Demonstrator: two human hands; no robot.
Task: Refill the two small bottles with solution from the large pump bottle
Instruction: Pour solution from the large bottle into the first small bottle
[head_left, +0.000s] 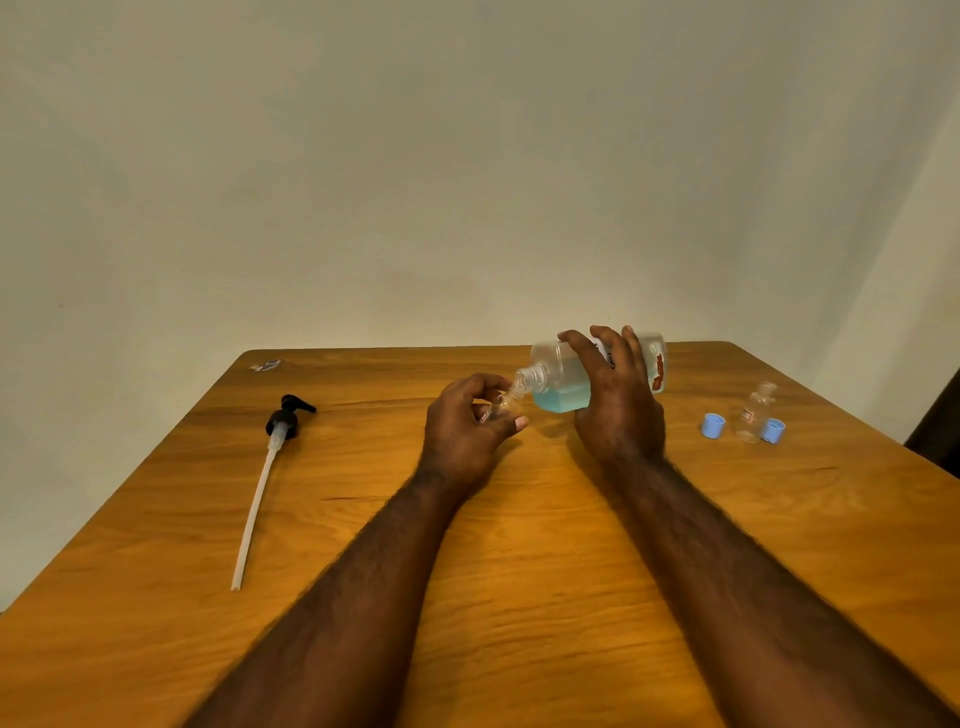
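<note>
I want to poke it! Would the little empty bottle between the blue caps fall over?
Probably. The small bottle looks empty, so likely very light. It stands tall and narrow, so a poke may tip it. Its body seems round, so it might then roll on the table.

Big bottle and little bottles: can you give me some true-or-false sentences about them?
1. The big bottle is tipped over sideways in the right hand. True.
2. The pump is screwed onto the big bottle. False: it lies on the table, away to the left.
3. The left hand holds a little bottle at the big bottle's mouth. True.
4. The other little bottle has its cap on. False: it stands open between two blue caps.
</note>
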